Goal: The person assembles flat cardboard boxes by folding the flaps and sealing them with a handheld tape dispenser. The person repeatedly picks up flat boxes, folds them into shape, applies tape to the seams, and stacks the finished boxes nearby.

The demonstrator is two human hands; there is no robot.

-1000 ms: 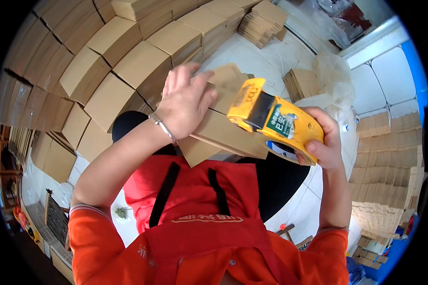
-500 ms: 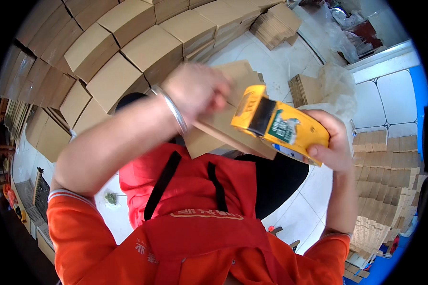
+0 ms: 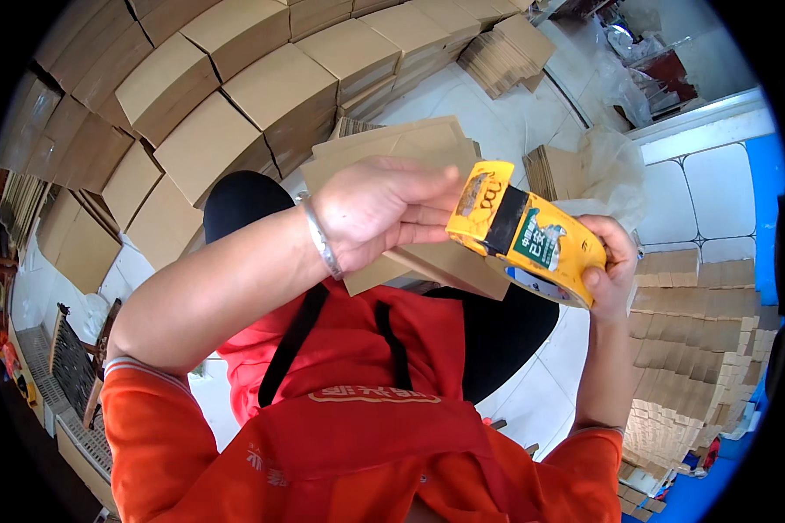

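Note:
My right hand (image 3: 613, 264) is wrapped round the rear end of a yellow tape dispenser (image 3: 574, 255), which has a black band and a green label. Part of a tape roll shows along its lower edge. Beside the dispenser's front end, my left hand (image 3: 377, 212) is open, palm turned up, its fingers stretched toward it. The fingertips meet the dispenser's edge in the picture; whether they touch it I cannot tell. Below both hands a brown cardboard box (image 3: 452, 264) rests at my lap, partly hidden by the left hand.
Rows of stacked cardboard boxes (image 3: 275, 87) line the far left. Bundles of flat cardboard (image 3: 506, 57) lie on the tiled floor (image 3: 427, 94) ahead. Small cardboard pieces (image 3: 689, 340) are piled at the right, near crumpled clear plastic (image 3: 615, 170).
My left hand has turned palm up, its fingers stretching to the right toward the dispenser's front. My right hand and the dispenser have shifted slightly.

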